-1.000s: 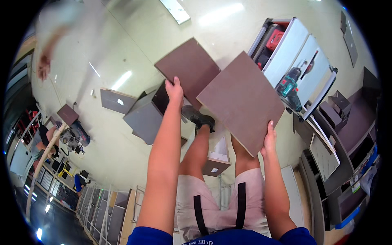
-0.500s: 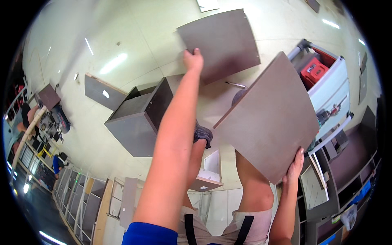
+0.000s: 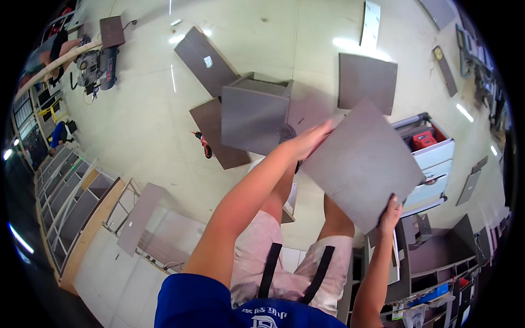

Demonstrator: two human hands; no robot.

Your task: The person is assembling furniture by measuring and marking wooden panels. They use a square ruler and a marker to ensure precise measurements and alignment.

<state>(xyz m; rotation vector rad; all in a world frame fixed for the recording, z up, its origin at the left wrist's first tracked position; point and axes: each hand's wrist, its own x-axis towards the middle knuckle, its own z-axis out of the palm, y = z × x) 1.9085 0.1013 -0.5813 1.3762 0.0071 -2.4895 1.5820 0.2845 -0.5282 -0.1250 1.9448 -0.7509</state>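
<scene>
A square grey-brown board (image 3: 366, 164) is held tilted in front of my legs. My right hand (image 3: 390, 213) grips its lower right edge, thumb on the upper face. Along its upper left edge lies my left hand (image 3: 314, 141), somewhat blurred, fingers stretched along the edge. A second grey board (image 3: 367, 82) lies flat on the floor beyond. Left of my left hand stands an open grey cabinet box (image 3: 255, 117). Near it a brown board (image 3: 219, 131) lies on the floor with red-and-black pliers (image 3: 204, 146) beside it, and another board (image 3: 205, 60) carries a white label.
At the right is a tool case (image 3: 432, 164) with a red item inside. Unfinished cabinets (image 3: 443, 246) stand at the lower right, a shelf frame (image 3: 82, 213) at the left. Farther left are an air compressor (image 3: 97, 68) and another person (image 3: 57, 46).
My left hand has let go of the other board, now flat on the floor, and moved back to the held board's edge. The view has shifted, and the held board has turned.
</scene>
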